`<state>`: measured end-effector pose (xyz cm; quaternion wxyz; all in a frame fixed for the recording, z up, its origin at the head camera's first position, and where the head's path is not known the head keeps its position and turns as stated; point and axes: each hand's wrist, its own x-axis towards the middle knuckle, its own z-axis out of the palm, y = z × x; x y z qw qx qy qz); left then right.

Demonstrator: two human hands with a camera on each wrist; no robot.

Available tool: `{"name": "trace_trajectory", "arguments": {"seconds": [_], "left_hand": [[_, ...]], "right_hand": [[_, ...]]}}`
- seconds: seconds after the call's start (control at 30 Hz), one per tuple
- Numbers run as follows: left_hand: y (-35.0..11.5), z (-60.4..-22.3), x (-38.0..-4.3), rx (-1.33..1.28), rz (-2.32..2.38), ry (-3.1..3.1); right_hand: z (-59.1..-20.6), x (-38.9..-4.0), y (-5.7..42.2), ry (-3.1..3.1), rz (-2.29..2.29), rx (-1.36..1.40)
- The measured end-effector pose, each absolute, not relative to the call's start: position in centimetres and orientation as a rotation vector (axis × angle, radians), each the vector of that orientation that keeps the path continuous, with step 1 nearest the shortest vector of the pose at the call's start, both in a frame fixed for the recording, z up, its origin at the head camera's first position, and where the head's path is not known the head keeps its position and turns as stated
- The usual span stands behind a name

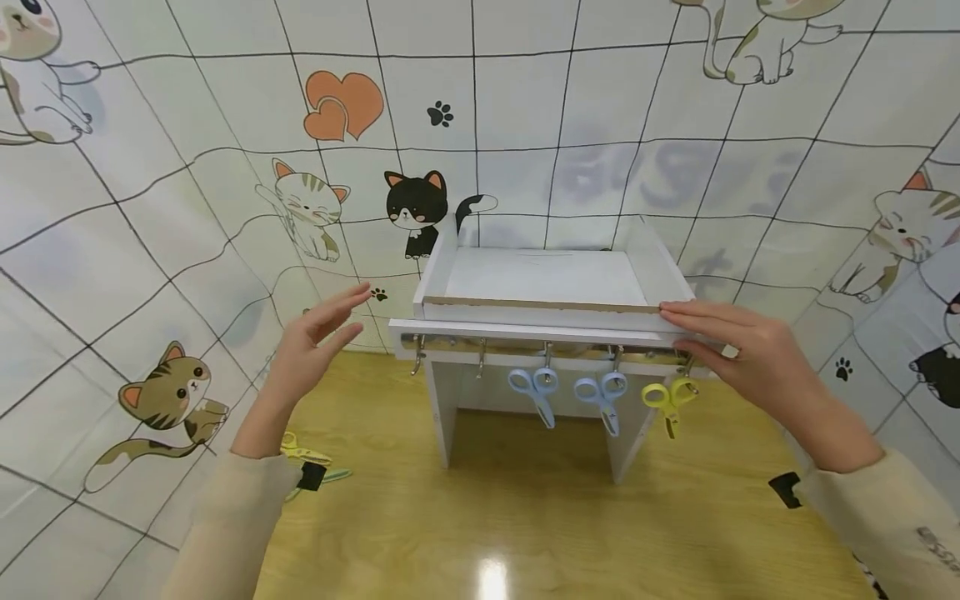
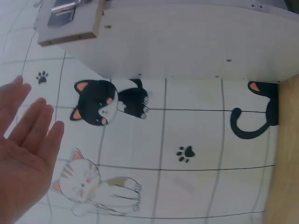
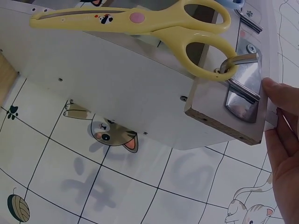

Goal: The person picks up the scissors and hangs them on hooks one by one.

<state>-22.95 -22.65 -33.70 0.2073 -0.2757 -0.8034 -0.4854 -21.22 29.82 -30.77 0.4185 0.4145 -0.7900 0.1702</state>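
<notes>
A small white stand [image 1: 442, 417] carries a metal hook rail [image 1: 510, 346] along its front board. Two blue pairs of scissors [image 1: 536, 392] and one yellow pair of scissors [image 1: 670, 400] hang from it by their handle loops; the two leftmost hooks are bare. My right hand [image 1: 750, 346] touches the right end of the stand, its fingers straight along the top edge and the thumb at the front board, beside the hanging yellow scissors [image 3: 135, 21]. Off the stand's left end, my left hand [image 1: 307, 346] is raised, fingers extended, with nothing in it.
On the wooden surface [image 1: 525, 517], a yellow pair of scissors [image 1: 303, 452] and a green one [image 1: 337, 475] lie near my left forearm, partly hidden by the sleeve. An open white tray [image 1: 543, 275] tops the stand. Behind stands a cat-patterned, grid-lined backdrop [image 1: 517, 100].
</notes>
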Motion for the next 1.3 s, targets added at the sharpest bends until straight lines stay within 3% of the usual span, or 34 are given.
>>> {"name": "trace_trajectory", "arguments": {"seconds": [0.23, 0.5, 0.8, 1.0, 1.3], "left_hand": [[-27.2, -39.8, -21.7, -0.296, -1.886, -2.21], [-32.8, -49.4, -19.5, 0.347, -2.538, -2.113], [-36.2, -58.7, -16.5, 0.482, -3.312, -1.767], [-36.0, -59.7, -16.4, 0.703, -3.137, -1.776], [-33.8, -59.3, -16.7, 0.986, -2.02, -2.596]], "right_hand": [[-30.3, -21.0, 30.8, -1.986, 0.418, 0.993], [-30.1, -20.5, 31.6, -2.0, 0.385, 0.96], [-31.0, -20.5, 31.2, -2.011, 0.421, 0.984], [-31.0, -20.7, 30.8, -2.048, 0.424, 0.989], [-30.7, -21.4, 30.1, -1.992, 0.449, 1.062]]}}
